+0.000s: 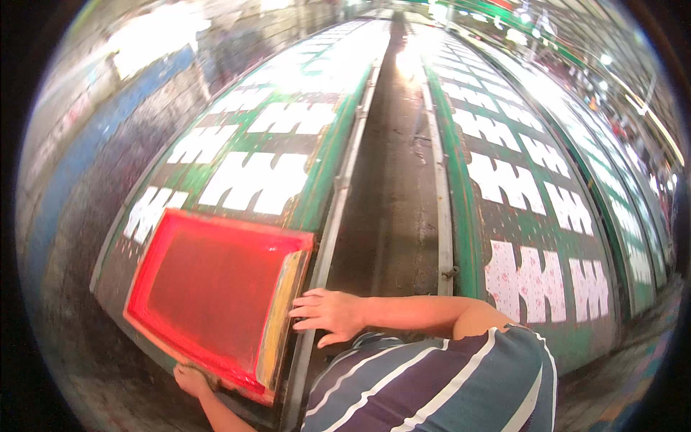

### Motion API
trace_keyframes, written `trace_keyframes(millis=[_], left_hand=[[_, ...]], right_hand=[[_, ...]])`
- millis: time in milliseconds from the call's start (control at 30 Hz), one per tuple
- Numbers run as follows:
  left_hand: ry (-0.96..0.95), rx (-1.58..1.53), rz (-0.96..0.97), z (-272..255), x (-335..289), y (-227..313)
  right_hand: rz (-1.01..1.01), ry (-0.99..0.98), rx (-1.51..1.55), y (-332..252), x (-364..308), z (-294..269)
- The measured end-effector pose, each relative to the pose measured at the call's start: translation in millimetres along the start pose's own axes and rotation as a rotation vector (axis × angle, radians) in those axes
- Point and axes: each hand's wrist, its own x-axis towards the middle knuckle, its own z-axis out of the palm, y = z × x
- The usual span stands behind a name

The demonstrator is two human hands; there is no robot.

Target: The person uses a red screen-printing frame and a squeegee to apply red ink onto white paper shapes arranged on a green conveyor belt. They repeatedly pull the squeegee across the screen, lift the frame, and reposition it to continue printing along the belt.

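A red screen-printing frame [212,288] lies tilted over the near end of the left table, its mesh dark red inside a bright red border. Along its right side runs a yellowish, ink-stained wooden strip [279,317]. My left hand [191,379] grips the frame's near edge, its fingers curled and partly hidden. At the frame's right side is my right hand [329,315], fingers stretched out and apart, tips close to the edge; whether they touch it I cannot tell.
White cut fabric pieces [255,182] lie in rows on the long green left table [311,205]. A second table [466,237] on the right carries similar pieces, the nearest flower-printed [529,281]. Metal rails [345,180] border the dark aisle [389,194]. A stained wall [108,165] stands left.
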Motion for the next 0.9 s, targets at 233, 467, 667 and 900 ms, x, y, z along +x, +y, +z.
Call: trace_keyframes(millis=[233,467,667,900], left_hand=[[0.037,-0.014,0.048,15,29,-37],[0.194,0.103,0.461,19,19,-39],[0.248,0.092,0.734,22,37,-38],[0.101,0.41,0.444,21,49,-55]], right_hand=[[0.618,-0.105,-0.336,-14,-193,-55],[0.871,-0.13,-0.281,-50,-287,-54],[0.863,0.092,-0.261,-59,-294,-39],[0.877,0.102,-0.258,-55,-292,-40]])
